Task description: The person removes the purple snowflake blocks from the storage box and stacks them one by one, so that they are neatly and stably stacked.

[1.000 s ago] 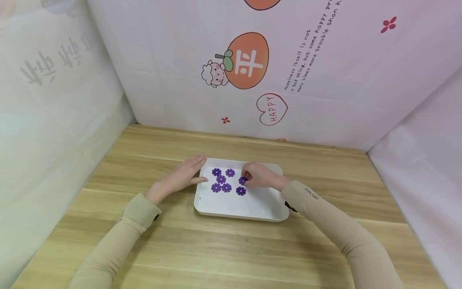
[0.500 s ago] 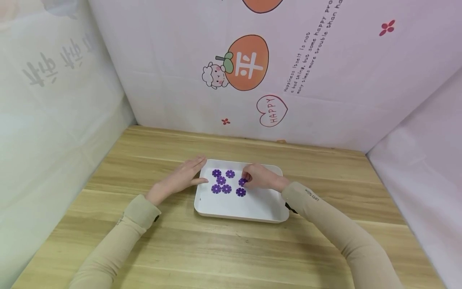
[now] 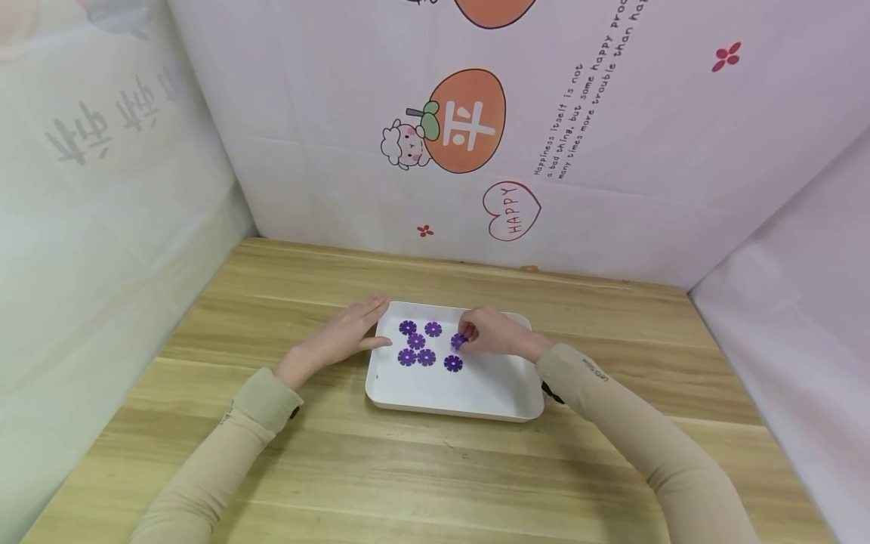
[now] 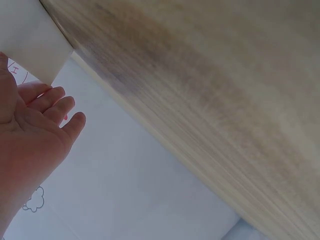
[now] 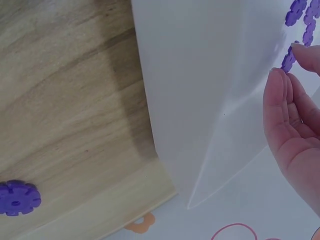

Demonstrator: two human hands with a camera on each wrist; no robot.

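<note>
In a shallow white tray [image 3: 489, 393] lie several purple notched snowflake discs; one loose disc [image 3: 453, 363] sits just below my right hand. My right hand [image 3: 495, 331] pinches another disc [image 3: 459, 341] between thumb and fingertips, over the tray. The right wrist view shows that held disc [image 5: 288, 60] edge-on, thumb on one side and index finger on the other. My left hand [image 3: 347, 330] rests at the tray's left edge, fingers extended along the rim and thumb reaching inside. In the left wrist view the fingers of the left hand [image 4: 35, 120] are by the tray's corner [image 4: 42, 60].
The tray stands on a wooden table [image 3: 421, 476], backed by a printed white cloth [image 3: 326, 151], with cloth on both sides too. One purple disc [image 5: 19, 197] lies on the wood outside the tray in the right wrist view.
My right hand has moved slightly to the right with the pinched disc. My left hand keeps its place on the tray. The head view has tilted up a little.
</note>
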